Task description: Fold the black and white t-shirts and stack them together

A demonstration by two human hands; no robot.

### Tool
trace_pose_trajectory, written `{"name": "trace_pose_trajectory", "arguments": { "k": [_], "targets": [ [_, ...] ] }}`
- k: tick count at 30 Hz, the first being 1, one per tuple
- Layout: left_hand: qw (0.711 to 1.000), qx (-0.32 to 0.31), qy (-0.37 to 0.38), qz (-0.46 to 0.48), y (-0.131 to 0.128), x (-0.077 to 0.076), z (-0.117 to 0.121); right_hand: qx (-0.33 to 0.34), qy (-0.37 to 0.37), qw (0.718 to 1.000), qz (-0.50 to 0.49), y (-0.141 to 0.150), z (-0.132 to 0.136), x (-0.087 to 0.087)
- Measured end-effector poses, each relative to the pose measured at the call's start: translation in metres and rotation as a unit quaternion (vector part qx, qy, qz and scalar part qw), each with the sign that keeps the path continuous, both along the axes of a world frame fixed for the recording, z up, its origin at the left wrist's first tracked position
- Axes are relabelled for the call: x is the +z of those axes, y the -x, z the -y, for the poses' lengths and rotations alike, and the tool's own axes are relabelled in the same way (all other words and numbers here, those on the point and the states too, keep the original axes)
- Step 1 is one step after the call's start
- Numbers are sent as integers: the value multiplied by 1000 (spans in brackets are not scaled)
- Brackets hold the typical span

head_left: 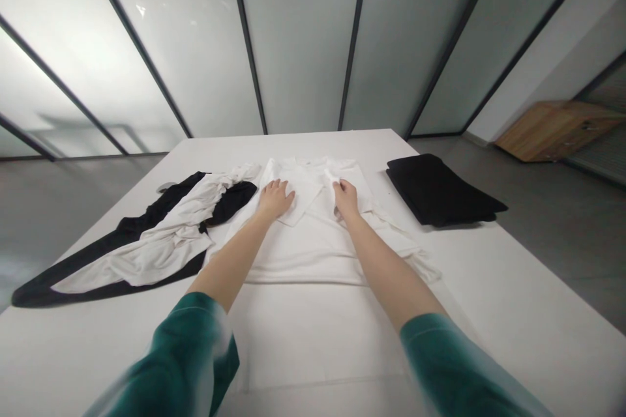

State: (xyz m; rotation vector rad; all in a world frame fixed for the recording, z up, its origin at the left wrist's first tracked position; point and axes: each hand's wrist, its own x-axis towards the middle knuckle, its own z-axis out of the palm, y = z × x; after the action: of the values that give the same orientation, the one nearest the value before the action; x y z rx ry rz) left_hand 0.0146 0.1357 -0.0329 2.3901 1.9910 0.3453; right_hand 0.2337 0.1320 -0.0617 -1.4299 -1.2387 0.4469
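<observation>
A white T-shirt (313,241) lies spread on the white table (513,313), its collar toward the far edge. My left hand (274,199) rests flat on the folded-in left sleeve, fingers stretched out. My right hand (346,199) is closed in a pinch on the fabric of the right sleeve near the shoulder. Both forearms reach out from green sleeves.
A loose heap of black and white garments (147,241) lies to the left of the shirt. A stack of folded black clothes (440,192) sits at the right. Frosted glass panels stand behind the table; a wooden cabinet (552,130) is on the floor far right.
</observation>
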Motion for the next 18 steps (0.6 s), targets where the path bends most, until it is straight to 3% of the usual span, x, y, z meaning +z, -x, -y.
{"name": "trace_pose_trajectory", "arguments": {
  "k": [2, 4, 6, 8, 13, 18],
  "targets": [
    [999, -2, 20, -34, 9, -8, 2, 10, 6, 998, 54, 4, 1, 1],
    [998, 1, 40, -53, 16, -13, 1, 82, 18, 990, 115, 8, 2, 3],
    [996, 15, 56, -63, 21, -16, -3, 169, 32, 968, 183, 9, 5, 6],
    [995, 25, 71, -69, 26, -15, -8, 191, 54, 944, 265, 6, 9, 10],
    [993, 29, 89, -66, 40, -14, -17, 94, 152, 875, 451, -27, 19, 13],
    [999, 35, 36, 9, 54, -10, -21, -32, 228, 896, 381, -81, 17, 19]
  ]
}}
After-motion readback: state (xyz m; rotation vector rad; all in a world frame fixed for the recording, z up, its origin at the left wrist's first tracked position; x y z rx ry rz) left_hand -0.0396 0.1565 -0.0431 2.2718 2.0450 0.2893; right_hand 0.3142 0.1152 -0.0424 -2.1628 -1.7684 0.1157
